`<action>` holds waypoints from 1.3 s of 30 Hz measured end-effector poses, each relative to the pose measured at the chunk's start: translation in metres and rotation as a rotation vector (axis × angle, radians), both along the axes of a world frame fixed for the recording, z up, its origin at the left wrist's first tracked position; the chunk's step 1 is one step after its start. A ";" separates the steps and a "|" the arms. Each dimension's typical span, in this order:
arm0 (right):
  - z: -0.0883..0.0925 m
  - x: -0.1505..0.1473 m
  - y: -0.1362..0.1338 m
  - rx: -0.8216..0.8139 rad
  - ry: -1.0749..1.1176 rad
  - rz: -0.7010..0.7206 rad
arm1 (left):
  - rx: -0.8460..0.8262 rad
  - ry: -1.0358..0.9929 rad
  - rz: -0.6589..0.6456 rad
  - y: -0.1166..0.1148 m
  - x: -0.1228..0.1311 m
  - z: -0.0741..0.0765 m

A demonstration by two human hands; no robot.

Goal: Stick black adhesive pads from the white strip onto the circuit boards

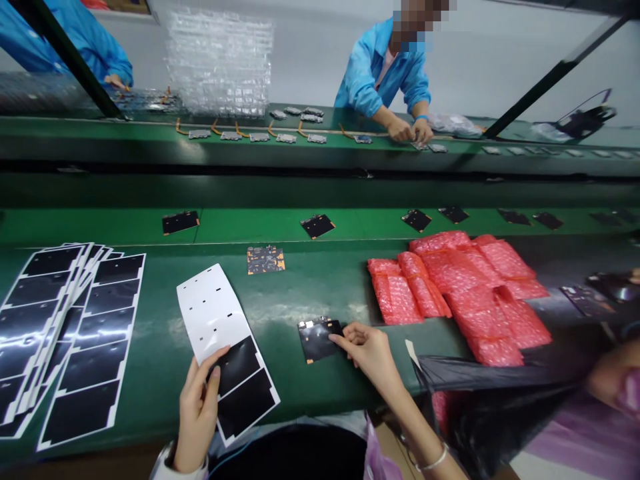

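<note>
My left hand (pixel 200 393) is closed on the left edge of a white sticker sheet (pixel 205 303), thumb and fingers bent. The sheet's upper part is bare white with small dark marks; black rectangular stickers (pixel 247 407) cover its lower part. My right hand (pixel 367 350) pinches the right edge of a circuit board (pixel 319 340) with a black film over its top. That board is at the bench's near side, its metal connectors facing away from me. Beyond both hands lies an uncovered circuit board (pixel 265 260) with orange patches.
Overlapping sticker sheets (pixel 93 347) lie at left. Red bubble-wrap packs (pixel 465 287) are piled at right, above a black plastic bag (pixel 495 407). Black-covered boards (pixel 317 226) dot the green belt (pixel 240 225). Across it, a person in blue (pixel 385 73) handles small parts; another person's sleeve (pixel 95 43) shows at left.
</note>
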State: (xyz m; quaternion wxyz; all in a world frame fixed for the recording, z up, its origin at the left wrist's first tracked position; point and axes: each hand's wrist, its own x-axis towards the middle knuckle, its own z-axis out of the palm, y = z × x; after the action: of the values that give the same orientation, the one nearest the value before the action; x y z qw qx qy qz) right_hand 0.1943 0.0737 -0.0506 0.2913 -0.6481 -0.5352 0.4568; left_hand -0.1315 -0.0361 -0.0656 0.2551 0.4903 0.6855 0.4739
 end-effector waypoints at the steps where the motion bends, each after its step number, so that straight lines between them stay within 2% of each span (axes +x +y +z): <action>1: 0.003 0.000 0.002 0.050 -0.097 0.021 | 0.001 0.001 -0.001 0.000 0.000 0.000; 5: 0.017 0.001 -0.005 0.277 -0.587 0.108 | 0.011 -0.003 -0.008 -0.002 -0.003 -0.003; 7: 0.019 -0.001 -0.024 0.461 -0.697 0.247 | -0.005 -0.008 -0.005 -0.003 -0.005 -0.006; 10: 0.005 -0.003 -0.057 0.786 -0.767 0.567 | -0.056 -0.019 0.011 -0.004 -0.006 -0.013; 11: -0.003 -0.003 -0.062 0.843 -0.802 0.636 | -0.063 -0.030 0.017 -0.004 -0.007 -0.016; 13: -0.017 -0.004 -0.054 0.847 -0.866 0.688 | -0.059 -0.060 0.023 -0.004 -0.006 -0.020; 15: -0.023 -0.010 -0.022 0.759 -0.899 0.682 | -0.057 -0.088 0.025 -0.003 -0.006 -0.021; 17: -0.018 -0.025 0.027 0.637 -0.914 0.641 | -0.053 -0.097 0.036 -0.002 -0.005 -0.021; 22: 0.017 -0.088 0.153 0.447 -0.896 0.576 | -0.033 -0.181 0.046 0.001 -0.004 -0.015; 24: 0.029 -0.112 0.184 0.439 -0.886 0.579 | -0.029 -0.226 0.048 0.002 -0.004 -0.013; 26: 0.039 -0.132 0.198 0.463 -0.876 0.587 | -0.022 -0.250 0.060 0.002 -0.005 -0.011; 29: 0.044 -0.150 0.181 0.562 -0.839 0.678 | -0.003 -0.297 0.102 0.002 -0.003 -0.009; 32: 0.036 -0.151 0.135 0.646 -0.789 0.839 | 0.025 -0.370 0.148 0.002 0.005 -0.005; 36: 0.018 -0.121 0.077 0.701 -0.781 0.885 | 0.025 -0.582 0.122 0.002 0.025 0.008; 39: 0.017 -0.092 0.046 0.656 -0.663 0.848 | 0.032 -0.701 0.093 0.004 0.040 0.022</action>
State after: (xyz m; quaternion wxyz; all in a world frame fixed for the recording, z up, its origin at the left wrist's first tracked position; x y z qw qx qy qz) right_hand 0.1027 0.1195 -0.0333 0.0870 -0.3637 -0.9197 0.1195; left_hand -0.0911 -0.0325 -0.0440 0.4451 0.2700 0.5705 0.6352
